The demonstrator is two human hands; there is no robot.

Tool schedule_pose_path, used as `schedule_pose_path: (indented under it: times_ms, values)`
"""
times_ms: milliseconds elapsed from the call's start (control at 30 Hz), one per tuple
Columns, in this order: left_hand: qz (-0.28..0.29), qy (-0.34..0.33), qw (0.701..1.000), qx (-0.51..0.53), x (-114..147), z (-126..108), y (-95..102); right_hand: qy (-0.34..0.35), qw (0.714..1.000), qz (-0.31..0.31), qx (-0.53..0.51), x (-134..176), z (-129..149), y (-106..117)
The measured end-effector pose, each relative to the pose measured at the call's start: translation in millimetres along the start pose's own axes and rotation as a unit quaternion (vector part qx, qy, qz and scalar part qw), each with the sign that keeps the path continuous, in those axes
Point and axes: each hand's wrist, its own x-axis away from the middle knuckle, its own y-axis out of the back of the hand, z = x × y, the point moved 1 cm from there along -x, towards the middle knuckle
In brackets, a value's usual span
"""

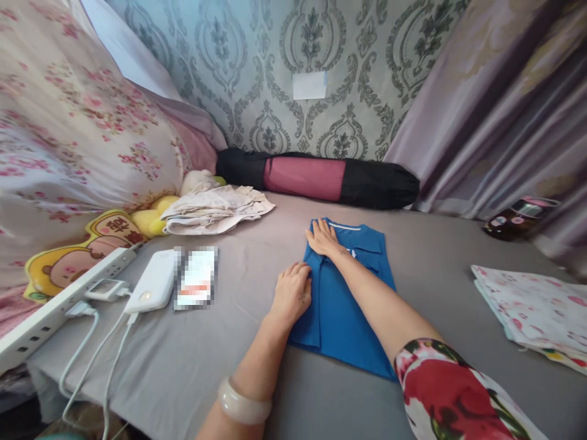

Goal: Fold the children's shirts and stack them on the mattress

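A blue shirt (348,318) lies partly folded on the grey sheet, its collar end pointing away from me. Its side is turned in as a long strip along the left. My right hand (323,237) rests flat on the upper left of the shirt, fingers stretched out. Lower down, at the left edge, my left hand (293,290) has its fingers curled onto the fabric; the fingertips are partly hidden. A pale bangle (244,403) circles my left wrist.
Folded cream cloth (217,211) lies at the back left, near a white power bank (153,281) and a power strip (68,311) with cables. A black and pink bag (305,178) lies along the wall. Folded printed fabric (536,311) and a dark jar (516,219) are at right.
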Motion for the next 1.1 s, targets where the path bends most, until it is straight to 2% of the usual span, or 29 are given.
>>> schedule_pose_path:
  times_ms: [267,433,533,600,767,967,1100]
  values:
    - [0.000,-0.005,1.000,-0.002,-0.4,2.3,-1.1,-0.009,1.000,-0.010,0.008,3.3,-4.0,-1.3]
    - [-0.003,-0.007,1.000,0.000,-0.8,3.6,-2.3,-0.018,0.999,0.022,-0.016,7.5,-1.4,7.7]
    - [-0.012,-0.008,1.000,0.001,-1.0,5.0,-4.7,-0.010,1.000,0.000,-0.013,16.7,3.9,10.1]
    - [-0.020,-0.009,1.000,-0.001,-0.9,5.9,-6.5,0.002,1.000,-0.016,-0.001,25.3,8.1,7.9]
    - [-0.024,-0.013,1.000,-0.002,-0.7,7.0,-8.0,0.005,1.000,-0.002,0.013,40.8,12.2,-3.4]
    - [-0.014,-0.019,1.000,-0.002,-0.9,5.6,-3.7,0.009,1.000,-0.023,0.001,39.6,9.6,-9.3]
    - [-0.018,-0.030,0.999,-0.004,-1.6,7.7,-4.2,0.016,0.999,-0.007,-0.033,38.6,7.9,-4.8]
